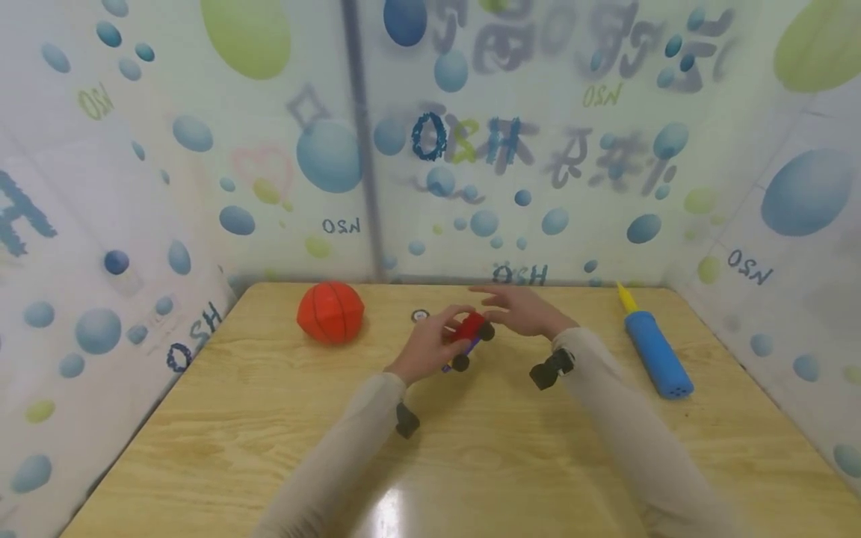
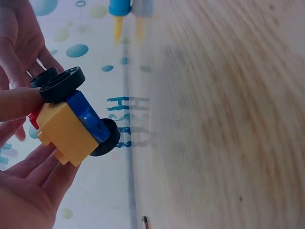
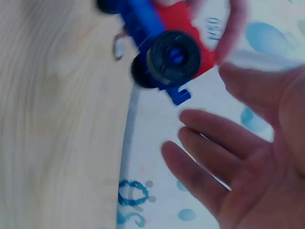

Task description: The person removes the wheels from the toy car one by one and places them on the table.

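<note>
My left hand [image 1: 430, 345] grips a small block-built toy car [image 1: 471, 327] over the middle of the table, tilted. The left wrist view shows its yellow block [image 2: 69, 131], its blue base [image 2: 88, 117] and black wheels. A red block [image 3: 178, 19] sits on the blue base in the right wrist view, where a small blue hook [image 3: 180, 97] sticks out at one end. My right hand [image 1: 528, 310] is at the car's right, its fingers extended. Its thumb tip is close to the red block; whether they touch, I cannot tell.
A red ball [image 1: 331, 314] with dark lines rests at the table's back left. Behind the car lies a small round disc [image 1: 420, 315]. To the right is a blue hand pump [image 1: 658, 355] with a yellow nozzle. Patterned walls border the wooden table [image 1: 269, 448].
</note>
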A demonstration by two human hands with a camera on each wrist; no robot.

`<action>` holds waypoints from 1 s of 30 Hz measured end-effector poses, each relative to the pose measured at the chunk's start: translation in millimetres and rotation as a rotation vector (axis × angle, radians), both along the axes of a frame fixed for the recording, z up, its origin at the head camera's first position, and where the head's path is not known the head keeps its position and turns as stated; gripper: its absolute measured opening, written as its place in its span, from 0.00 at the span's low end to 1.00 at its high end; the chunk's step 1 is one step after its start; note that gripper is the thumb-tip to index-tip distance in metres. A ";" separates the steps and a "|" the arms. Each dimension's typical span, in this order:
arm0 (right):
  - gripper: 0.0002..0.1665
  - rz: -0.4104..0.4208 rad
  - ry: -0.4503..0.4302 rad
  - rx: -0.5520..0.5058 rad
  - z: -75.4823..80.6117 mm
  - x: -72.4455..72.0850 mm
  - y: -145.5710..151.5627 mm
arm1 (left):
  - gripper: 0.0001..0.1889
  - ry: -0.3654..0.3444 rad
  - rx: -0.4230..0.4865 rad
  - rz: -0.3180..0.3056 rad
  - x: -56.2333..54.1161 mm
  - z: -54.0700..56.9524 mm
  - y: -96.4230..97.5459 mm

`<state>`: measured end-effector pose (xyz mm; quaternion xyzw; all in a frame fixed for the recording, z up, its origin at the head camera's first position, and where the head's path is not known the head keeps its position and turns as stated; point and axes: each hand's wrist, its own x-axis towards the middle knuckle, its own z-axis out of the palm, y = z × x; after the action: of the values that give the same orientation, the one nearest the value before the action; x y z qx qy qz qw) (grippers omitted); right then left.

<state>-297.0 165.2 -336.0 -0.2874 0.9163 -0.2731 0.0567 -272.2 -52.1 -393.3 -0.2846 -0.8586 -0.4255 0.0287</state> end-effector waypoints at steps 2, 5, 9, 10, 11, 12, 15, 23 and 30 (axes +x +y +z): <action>0.29 -0.060 0.026 -0.089 -3.5 2.8 1.8 | 0.29 -0.018 0.032 0.004 -0.9 -2.7 -0.7; 0.25 -0.153 0.052 -0.214 -13.7 6.5 -0.1 | 0.30 -0.052 0.079 0.031 -3.6 -7.9 -1.6; 0.21 -0.203 0.048 -0.370 -29.6 10.2 -7.3 | 0.30 -0.092 0.134 0.071 -6.3 -12.8 -3.3; 0.20 -0.209 0.045 -0.404 -32.6 10.8 -9.1 | 0.30 -0.099 0.143 0.075 -6.7 -13.3 -3.7; 0.20 -0.211 0.041 -0.434 -35.3 11.1 -10.7 | 0.30 -0.106 0.152 0.079 -6.6 -13.2 -3.9; 0.20 -0.217 0.037 -0.457 -37.7 11.2 -12.2 | 0.30 -0.116 0.161 0.081 -6.5 -13.1 -4.3; 0.19 -0.218 0.025 -0.509 -43.8 10.2 -16.3 | 0.30 -0.134 0.180 0.081 -7.2 -12.7 -4.9; 0.19 -0.172 -0.020 -0.604 -53.8 9.1 -22.9 | 0.29 -0.181 0.194 0.083 -6.9 -12.6 -6.9; 0.19 -0.183 -0.030 -0.629 -56.7 9.5 -27.6 | 0.31 -0.160 0.196 0.084 -7.5 -17.1 -6.5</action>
<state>-287.4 137.6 -392.7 -0.2033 0.8081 -0.5508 -0.0463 -279.8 -58.7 -410.4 -0.2094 -0.8236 -0.5271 0.0056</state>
